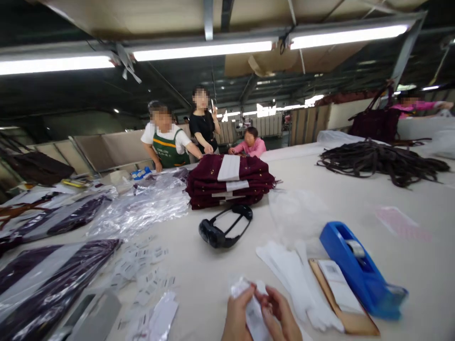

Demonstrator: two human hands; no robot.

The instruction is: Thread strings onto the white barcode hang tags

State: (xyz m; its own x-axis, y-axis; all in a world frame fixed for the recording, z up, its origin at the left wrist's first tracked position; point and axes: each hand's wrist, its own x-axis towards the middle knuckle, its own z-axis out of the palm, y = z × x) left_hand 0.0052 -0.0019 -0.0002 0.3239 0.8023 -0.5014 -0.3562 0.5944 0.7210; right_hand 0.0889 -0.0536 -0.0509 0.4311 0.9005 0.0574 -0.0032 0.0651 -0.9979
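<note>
At the near edge of the table, my left hand (237,313) pinches a small crinkled clear plastic bag (254,315) with something white in it. My right hand (280,310) meets it from the other side, its bent fingers closed on the same bag. Just right of my hands lie white strips (289,274), perhaps paper or cloth. Beyond them are a brown board (359,322) with white labels (339,282) and a blue tape dispenser (359,270). Loose printed labels (142,265) and a stack of white tags (164,310) are to the left.
A black headset (223,232) sits before a stack of folded maroon bags (231,177). Plastic-wrapped maroon bags (53,279) cover the left side. Dark straps (380,161) are heaped at the far right. Several people, including one in a green apron (170,149), are across the table.
</note>
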